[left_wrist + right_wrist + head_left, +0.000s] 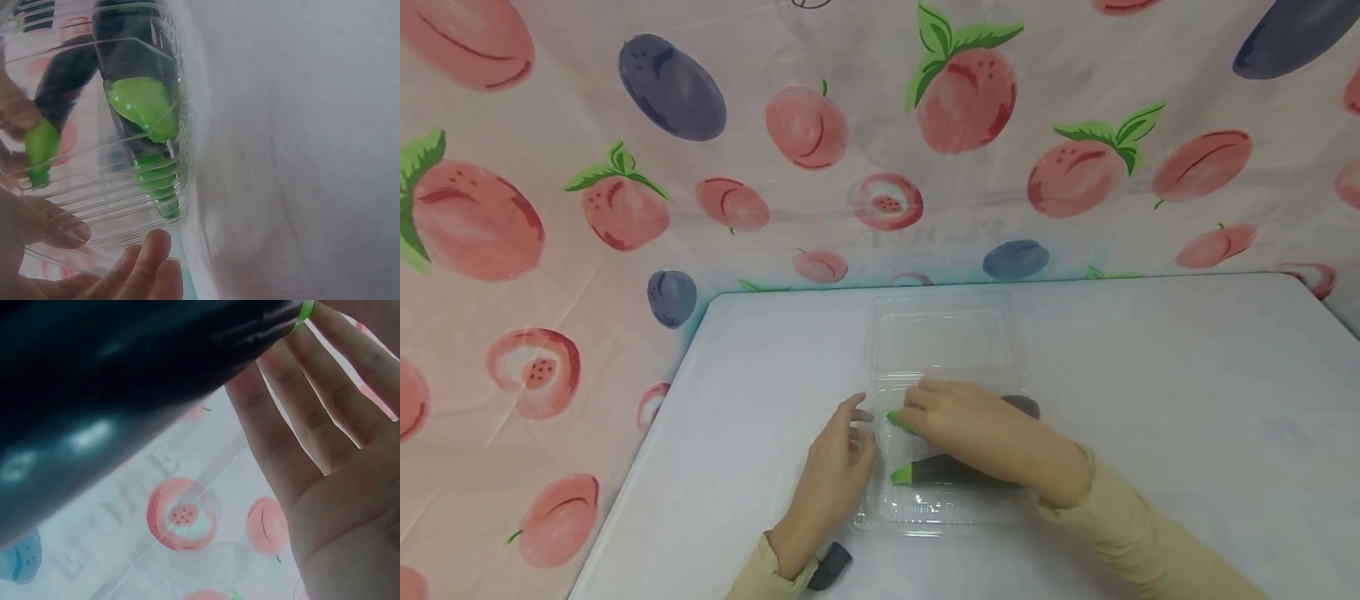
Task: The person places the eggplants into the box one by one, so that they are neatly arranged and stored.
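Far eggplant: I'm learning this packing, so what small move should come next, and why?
Probably settle the far eggplant in the box, then loosen the right hand: its fingers are at the green end, the near eggplant lies alongside, and the lid is open.

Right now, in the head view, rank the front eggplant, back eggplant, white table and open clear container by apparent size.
1. White table
2. Open clear container
3. Front eggplant and back eggplant: unsure, since the right hand partly covers both.
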Demonstrator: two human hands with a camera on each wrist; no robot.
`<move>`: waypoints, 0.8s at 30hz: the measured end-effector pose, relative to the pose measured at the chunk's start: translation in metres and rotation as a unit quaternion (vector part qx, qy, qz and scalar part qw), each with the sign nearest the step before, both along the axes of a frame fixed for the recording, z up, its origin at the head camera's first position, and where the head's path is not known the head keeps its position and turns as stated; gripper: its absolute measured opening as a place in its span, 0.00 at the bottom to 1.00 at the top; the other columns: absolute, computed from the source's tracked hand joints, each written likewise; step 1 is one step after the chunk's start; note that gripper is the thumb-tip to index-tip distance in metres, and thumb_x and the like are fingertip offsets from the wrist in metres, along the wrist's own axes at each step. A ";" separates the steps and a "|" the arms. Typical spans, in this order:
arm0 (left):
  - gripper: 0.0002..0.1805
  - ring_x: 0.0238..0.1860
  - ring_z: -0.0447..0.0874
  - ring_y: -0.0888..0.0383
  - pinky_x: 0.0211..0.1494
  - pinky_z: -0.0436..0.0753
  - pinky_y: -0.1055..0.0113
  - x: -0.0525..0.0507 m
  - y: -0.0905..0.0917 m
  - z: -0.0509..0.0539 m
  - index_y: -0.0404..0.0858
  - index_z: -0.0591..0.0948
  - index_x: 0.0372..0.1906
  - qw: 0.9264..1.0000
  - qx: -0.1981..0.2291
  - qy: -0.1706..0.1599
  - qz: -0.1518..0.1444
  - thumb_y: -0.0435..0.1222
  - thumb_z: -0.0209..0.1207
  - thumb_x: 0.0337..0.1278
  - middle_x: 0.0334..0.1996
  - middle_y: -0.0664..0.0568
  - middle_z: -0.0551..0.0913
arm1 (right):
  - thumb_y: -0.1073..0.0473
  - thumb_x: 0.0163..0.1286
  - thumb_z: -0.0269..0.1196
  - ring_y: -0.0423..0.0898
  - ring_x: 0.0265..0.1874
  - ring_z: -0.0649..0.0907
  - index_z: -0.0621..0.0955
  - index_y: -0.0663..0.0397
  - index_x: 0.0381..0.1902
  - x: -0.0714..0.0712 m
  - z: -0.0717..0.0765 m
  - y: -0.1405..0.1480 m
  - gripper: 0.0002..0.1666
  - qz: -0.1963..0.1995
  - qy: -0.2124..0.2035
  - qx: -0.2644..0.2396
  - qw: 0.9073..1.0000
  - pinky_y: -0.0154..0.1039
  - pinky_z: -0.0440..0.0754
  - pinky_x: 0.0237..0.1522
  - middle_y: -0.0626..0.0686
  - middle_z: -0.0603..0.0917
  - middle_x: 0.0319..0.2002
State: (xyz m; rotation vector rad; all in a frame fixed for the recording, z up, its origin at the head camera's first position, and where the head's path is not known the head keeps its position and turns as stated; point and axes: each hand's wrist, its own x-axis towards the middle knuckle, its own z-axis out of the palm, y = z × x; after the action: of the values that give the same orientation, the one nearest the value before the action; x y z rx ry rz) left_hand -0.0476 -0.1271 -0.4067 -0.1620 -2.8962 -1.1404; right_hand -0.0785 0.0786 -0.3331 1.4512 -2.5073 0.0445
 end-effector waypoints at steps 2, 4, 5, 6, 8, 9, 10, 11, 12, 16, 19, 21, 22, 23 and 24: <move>0.28 0.48 0.82 0.60 0.50 0.84 0.62 0.000 0.000 -0.001 0.42 0.66 0.71 1.000 -0.002 0.000 0.001 0.38 0.54 0.69 0.55 0.53 0.81 | 0.67 0.60 0.69 0.41 0.36 0.79 0.84 0.52 0.46 0.000 -0.001 -0.001 0.15 0.000 -0.001 0.004 1.000 0.33 0.83 0.38 0.46 0.83 0.37; 0.28 0.48 0.82 0.60 0.50 0.84 0.62 0.000 0.000 -0.001 0.42 0.66 0.71 1.000 -0.003 0.000 0.002 0.38 0.54 0.69 0.55 0.53 0.81 | 0.67 0.60 0.69 0.41 0.36 0.79 0.84 0.52 0.45 0.000 -0.003 -0.002 0.15 -0.001 -0.002 0.006 1.000 0.33 0.83 0.38 0.46 0.83 0.37; 0.28 0.48 0.82 0.60 0.50 0.84 0.62 0.000 0.000 -0.001 0.42 0.66 0.71 1.000 -0.003 0.000 0.002 0.38 0.54 0.69 0.55 0.53 0.81 | 0.67 0.60 0.69 0.41 0.36 0.79 0.84 0.52 0.45 0.001 -0.003 -0.002 0.15 -0.002 -0.003 0.007 1.000 0.33 0.83 0.38 0.46 0.82 0.36; 0.28 0.48 0.82 0.60 0.50 0.84 0.62 0.000 0.000 -0.001 0.42 0.66 0.71 1.000 -0.003 0.001 0.002 0.38 0.54 0.69 0.55 0.53 0.81 | 0.66 0.60 0.70 0.41 0.36 0.79 0.84 0.52 0.45 0.001 -0.003 -0.003 0.14 -0.003 -0.005 0.008 1.000 0.32 0.83 0.38 0.46 0.83 0.37; 0.28 0.47 0.82 0.60 0.49 0.84 0.62 0.000 0.000 -0.002 0.42 0.66 0.71 1.000 -0.001 0.002 0.001 0.37 0.54 0.69 0.54 0.53 0.81 | 0.66 0.60 0.70 0.40 0.35 0.79 0.84 0.52 0.44 0.001 -0.004 -0.004 0.14 -0.005 -0.005 0.010 1.000 0.32 0.83 0.37 0.46 0.83 0.36; 0.28 0.47 0.82 0.60 0.49 0.84 0.62 0.000 0.000 -0.002 0.42 0.66 0.71 1.000 0.000 0.002 0.001 0.37 0.55 0.69 0.54 0.53 0.82 | 0.65 0.60 0.70 0.40 0.34 0.79 0.84 0.52 0.44 0.000 -0.004 -0.005 0.13 -0.005 -0.005 0.011 1.000 0.32 0.83 0.37 0.46 0.82 0.36; 0.28 0.47 0.82 0.60 0.49 0.84 0.62 0.000 0.000 -0.002 0.42 0.66 0.71 1.000 0.000 0.003 0.001 0.37 0.55 0.69 0.54 0.53 0.82 | 0.65 0.60 0.70 0.40 0.34 0.79 0.84 0.51 0.43 0.000 -0.005 -0.006 0.13 -0.005 -0.004 0.010 1.000 0.31 0.83 0.36 0.46 0.82 0.35; 0.28 0.47 0.82 0.60 0.49 0.84 0.62 0.000 0.000 -0.002 0.42 0.66 0.71 1.000 -0.001 0.004 0.001 0.37 0.55 0.69 0.54 0.53 0.82 | 0.65 0.60 0.70 0.40 0.33 0.78 0.85 0.51 0.42 0.001 -0.005 -0.006 0.12 -0.006 -0.003 0.012 1.000 0.31 0.83 0.36 0.45 0.82 0.34; 0.28 0.47 0.82 0.60 0.49 0.84 0.63 0.000 0.000 -0.002 0.42 0.66 0.71 1.000 -0.001 0.004 0.001 0.38 0.55 0.69 0.54 0.53 0.82 | 0.64 0.59 0.71 0.39 0.32 0.78 0.85 0.51 0.42 0.001 -0.006 -0.007 0.12 -0.006 -0.003 0.011 1.000 0.31 0.82 0.35 0.45 0.82 0.34; 0.28 0.47 0.82 0.60 0.48 0.84 0.63 0.000 0.000 -0.002 0.42 0.66 0.71 1.000 -0.003 0.008 0.000 0.37 0.55 0.69 0.53 0.53 0.82 | 0.63 0.58 0.71 0.39 0.31 0.77 0.85 0.49 0.38 0.001 -0.008 -0.009 0.10 -0.006 0.000 0.017 1.000 0.30 0.81 0.33 0.45 0.80 0.31; 0.28 0.46 0.82 0.61 0.48 0.84 0.63 0.000 0.000 -0.002 0.42 0.66 0.71 1.000 -0.003 0.011 0.000 0.37 0.55 0.68 0.53 0.53 0.82 | 0.61 0.57 0.71 0.40 0.31 0.77 0.85 0.47 0.37 0.001 -0.011 -0.011 0.08 -0.005 0.002 0.026 1.000 0.31 0.81 0.32 0.44 0.79 0.30; 0.28 0.46 0.82 0.61 0.48 0.84 0.63 0.000 0.000 -0.002 0.42 0.66 0.71 1.000 -0.003 0.012 0.000 0.37 0.55 0.68 0.53 0.53 0.82 | 0.60 0.57 0.71 0.39 0.31 0.76 0.85 0.46 0.35 0.001 -0.014 -0.012 0.08 -0.004 0.002 0.030 1.000 0.31 0.80 0.32 0.43 0.79 0.30; 0.28 0.46 0.82 0.61 0.48 0.84 0.63 0.000 0.000 -0.002 0.42 0.66 0.71 1.000 -0.003 0.013 0.000 0.37 0.55 0.68 0.53 0.53 0.82 | 0.60 0.57 0.71 0.39 0.31 0.76 0.85 0.46 0.35 0.001 -0.014 -0.012 0.08 -0.003 0.004 0.032 0.999 0.30 0.80 0.31 0.43 0.79 0.29; 0.28 0.46 0.82 0.61 0.48 0.84 0.63 0.000 -0.001 -0.002 0.42 0.66 0.71 1.000 -0.003 0.014 -0.001 0.37 0.55 0.68 0.53 0.53 0.82 | 0.60 0.57 0.71 0.40 0.30 0.76 0.85 0.46 0.35 0.001 -0.016 -0.012 0.07 -0.002 0.006 0.033 0.999 0.30 0.80 0.31 0.43 0.79 0.29; 0.28 0.46 0.82 0.61 0.47 0.84 0.63 0.000 -0.001 -0.002 0.42 0.66 0.71 1.000 -0.004 0.015 -0.002 0.37 0.55 0.68 0.53 0.53 0.82 | 0.60 0.57 0.71 0.40 0.30 0.76 0.85 0.46 0.35 0.001 -0.017 -0.012 0.07 -0.003 0.008 0.033 0.999 0.30 0.80 0.30 0.43 0.79 0.29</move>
State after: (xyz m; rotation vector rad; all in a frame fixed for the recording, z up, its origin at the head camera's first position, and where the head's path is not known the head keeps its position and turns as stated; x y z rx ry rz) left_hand -0.0475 -0.1279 -0.4085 -0.1819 -2.8762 -1.1186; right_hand -0.0771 0.0662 -0.3500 1.4632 -2.5213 -0.0513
